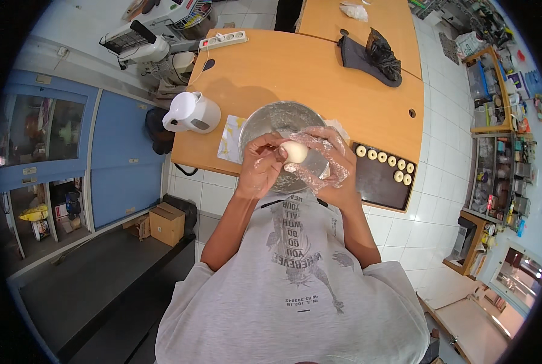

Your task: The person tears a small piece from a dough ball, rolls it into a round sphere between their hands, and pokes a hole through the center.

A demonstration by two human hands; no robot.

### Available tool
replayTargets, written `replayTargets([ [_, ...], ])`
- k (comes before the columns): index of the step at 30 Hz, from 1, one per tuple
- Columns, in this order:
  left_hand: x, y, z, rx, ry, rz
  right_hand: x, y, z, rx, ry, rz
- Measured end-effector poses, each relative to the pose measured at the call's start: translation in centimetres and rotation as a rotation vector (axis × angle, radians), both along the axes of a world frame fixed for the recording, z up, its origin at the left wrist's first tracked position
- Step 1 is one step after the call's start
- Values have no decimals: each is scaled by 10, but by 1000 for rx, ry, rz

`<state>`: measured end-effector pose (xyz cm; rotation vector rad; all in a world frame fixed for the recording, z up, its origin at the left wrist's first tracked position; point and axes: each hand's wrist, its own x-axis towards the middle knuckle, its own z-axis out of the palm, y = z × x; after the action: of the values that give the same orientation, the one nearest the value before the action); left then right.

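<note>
My left hand [263, 164] pinches a pale, smooth ball of dough [296, 151] with thumb and fingers. My right hand [334, 159], dusted and smeared with white flour or dough, curls round the other side of the ball with its fingers. Both hands are over a large steel bowl [263, 111] dusted white inside, at the table's near edge; its bottom is largely hidden by them. A dark baking tray [377, 179] lies to the right of the bowl, holding several small pale dough rings [382, 156] in rows.
On the wooden table [252, 67] are a white kettle [199, 112], a white sheet [228, 136], a power strip [223, 40] and a dark cloth with a black bag [382, 54]. Machines [155, 54] stand back left, blue cabinets [118, 155] left, shelving [495, 182] right.
</note>
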<state>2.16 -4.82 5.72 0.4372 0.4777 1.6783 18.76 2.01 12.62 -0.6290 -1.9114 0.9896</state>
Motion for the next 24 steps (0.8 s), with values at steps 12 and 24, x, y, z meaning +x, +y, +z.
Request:
replayTargets([
  [12, -9, 6, 49, 119, 1028, 162, -8, -13, -40, -714, 522, 159],
  [24, -8, 8, 41, 79, 1155, 279, -7, -10, -41, -1018, 579, 272],
])
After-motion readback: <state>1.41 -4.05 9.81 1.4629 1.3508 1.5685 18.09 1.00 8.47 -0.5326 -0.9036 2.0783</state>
